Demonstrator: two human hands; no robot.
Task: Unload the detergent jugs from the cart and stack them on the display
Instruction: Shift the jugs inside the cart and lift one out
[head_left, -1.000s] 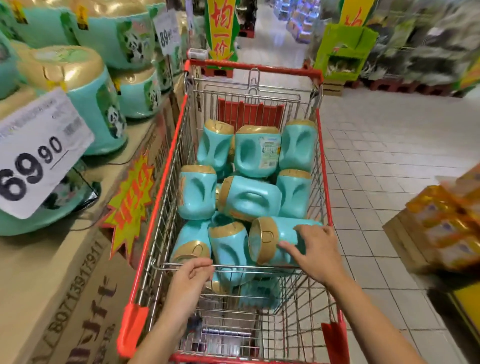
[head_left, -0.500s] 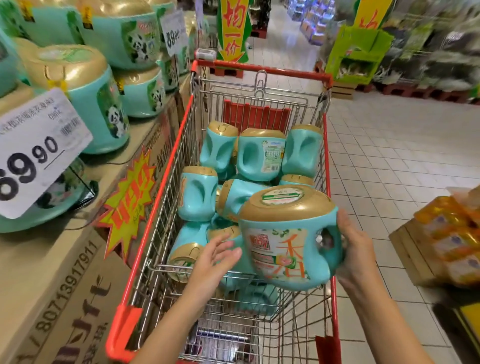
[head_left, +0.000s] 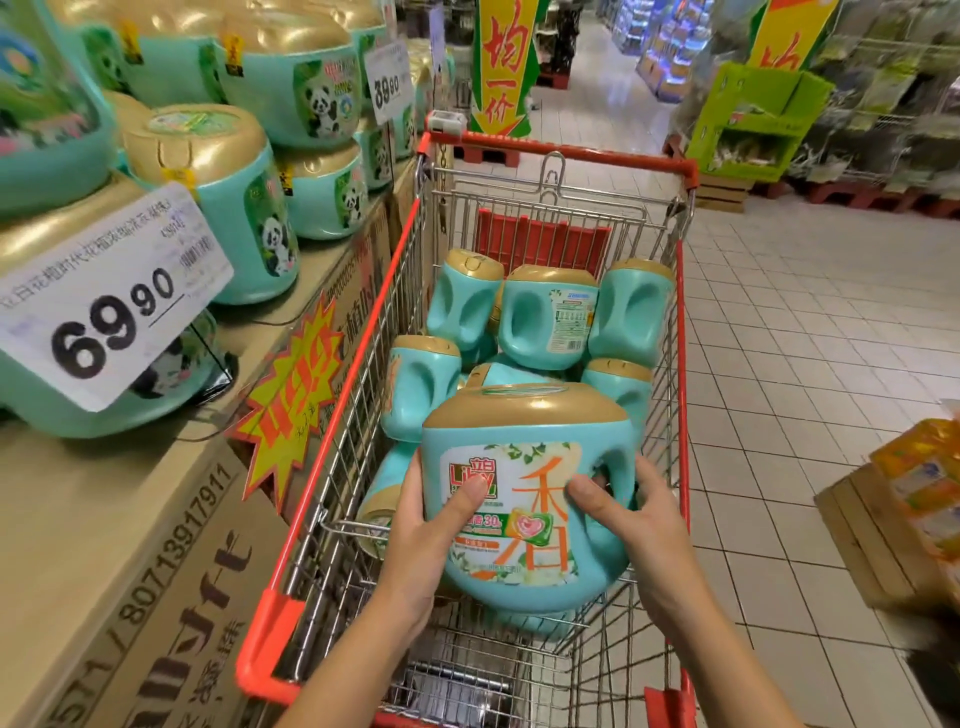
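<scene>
I hold a teal detergent jug (head_left: 524, 493) with a gold cap upright above the near end of the red wire cart (head_left: 343, 364). My left hand (head_left: 428, 525) grips its left side, thumb across the label. My right hand (head_left: 631, 525) grips the handle side on the right, fingers hooked through the handle. Several more teal jugs (head_left: 545, 317) lie jumbled in the cart basket behind it. The display (head_left: 67, 519) of cardboard cases on the left carries stacked jugs (head_left: 234, 192) with panda labels.
A white price card (head_left: 104, 306) reading 69.90 juts out over the display edge, and a yellow starburst sign (head_left: 291, 395) hangs on its side. A pallet with orange packs (head_left: 914, 499) stands at the right. Tiled floor (head_left: 805, 338) runs between cart and pallet.
The jug has come up out of the cart, turned upright, with its label now facing me. My left hand has moved from the cart rail onto the jug's left side.
</scene>
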